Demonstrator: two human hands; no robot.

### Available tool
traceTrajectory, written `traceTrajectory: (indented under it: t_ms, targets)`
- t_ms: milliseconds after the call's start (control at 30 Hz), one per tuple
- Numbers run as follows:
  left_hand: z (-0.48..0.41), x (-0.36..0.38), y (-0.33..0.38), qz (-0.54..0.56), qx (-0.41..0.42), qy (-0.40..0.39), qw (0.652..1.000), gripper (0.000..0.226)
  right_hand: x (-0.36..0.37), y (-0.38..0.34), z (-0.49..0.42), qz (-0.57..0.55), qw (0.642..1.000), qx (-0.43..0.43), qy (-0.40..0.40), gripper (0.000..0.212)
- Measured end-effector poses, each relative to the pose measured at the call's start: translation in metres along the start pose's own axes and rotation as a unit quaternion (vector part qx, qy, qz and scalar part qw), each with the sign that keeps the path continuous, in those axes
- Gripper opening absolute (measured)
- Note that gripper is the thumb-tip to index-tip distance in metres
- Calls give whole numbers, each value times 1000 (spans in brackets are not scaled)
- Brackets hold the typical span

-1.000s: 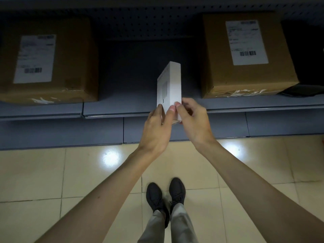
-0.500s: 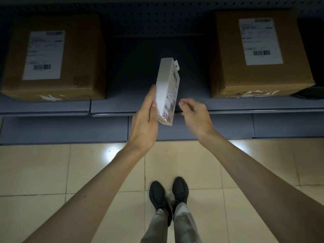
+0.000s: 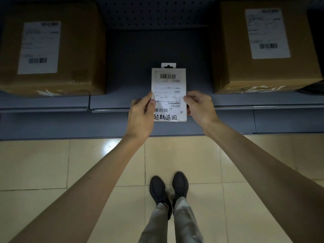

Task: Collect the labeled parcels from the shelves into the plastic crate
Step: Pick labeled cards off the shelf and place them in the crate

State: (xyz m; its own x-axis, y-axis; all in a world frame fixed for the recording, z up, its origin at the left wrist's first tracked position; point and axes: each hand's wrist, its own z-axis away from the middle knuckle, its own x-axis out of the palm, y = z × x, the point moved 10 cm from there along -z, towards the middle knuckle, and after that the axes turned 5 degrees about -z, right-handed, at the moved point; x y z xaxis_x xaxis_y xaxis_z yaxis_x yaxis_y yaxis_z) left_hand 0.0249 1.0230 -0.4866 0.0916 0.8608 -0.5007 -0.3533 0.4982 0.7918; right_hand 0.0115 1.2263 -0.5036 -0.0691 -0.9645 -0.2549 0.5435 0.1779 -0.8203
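Note:
A small flat white parcel (image 3: pixel 169 88) with a barcode label and handwritten characters faces me, held in the air in front of the low grey shelf (image 3: pixel 157 50). My left hand (image 3: pixel 141 116) grips its left edge, thumb on the front. My right hand (image 3: pixel 199 107) pinches its right edge. Two brown cardboard parcels with white shipping labels sit on the shelf, one at the left (image 3: pixel 50 50) and one at the right (image 3: pixel 263 46). No plastic crate is in view.
The shelf's front lip (image 3: pixel 52 108) runs across the view at hand height, with a perforated back panel (image 3: pixel 154 13) behind. A dark object (image 3: pixel 313 88) lies at the far right of the shelf. Beige floor tiles (image 3: pixel 35 163) and my dark shoes (image 3: pixel 168 188) are below.
The white parcel has turned from edge-on to label-side facing me. My right hand, off it half a second ago, now holds its right edge again.

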Motion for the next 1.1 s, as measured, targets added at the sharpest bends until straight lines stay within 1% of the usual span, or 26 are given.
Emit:
traceTrajectory:
  t_ms: [167,300,400,600,733,800,833,933,967,1033,1100]
  targets:
    - [-10,10,-10,20,-8,7,1000,38,-5,5,2,10,1000,-16,3,6]
    - [2,12,-12,67,-10,10,998,40,-6,6,8,1,999,-31,11,12]
    - [17,12,-17,108,-27,16,994,42,-6,13,18,-14,999,-30,9,18]
    - [48,21,-31,207,-63,-5,976,45,-11,27,36,-63,998,-20,4,25]
    - [61,21,-39,225,-71,-20,972,47,-11,36,48,-68,998,-5,-15,24]
    - [64,17,-40,221,-63,-41,972,48,-13,39,51,-87,996,10,-19,28]
    - [65,15,-40,218,-55,-58,973,49,-16,39,52,-95,995,20,-18,34]
    - [60,8,-30,183,-27,-138,973,49,-27,31,50,-109,993,33,-13,47]
    - [58,5,-25,168,-22,-161,972,48,-31,25,50,-116,993,32,-14,47]
    - [54,-4,-18,144,-16,-188,971,45,-37,17,52,-120,992,31,-32,41]
    - [50,-12,-10,125,-7,-202,971,41,-35,15,55,-101,990,44,-86,32]
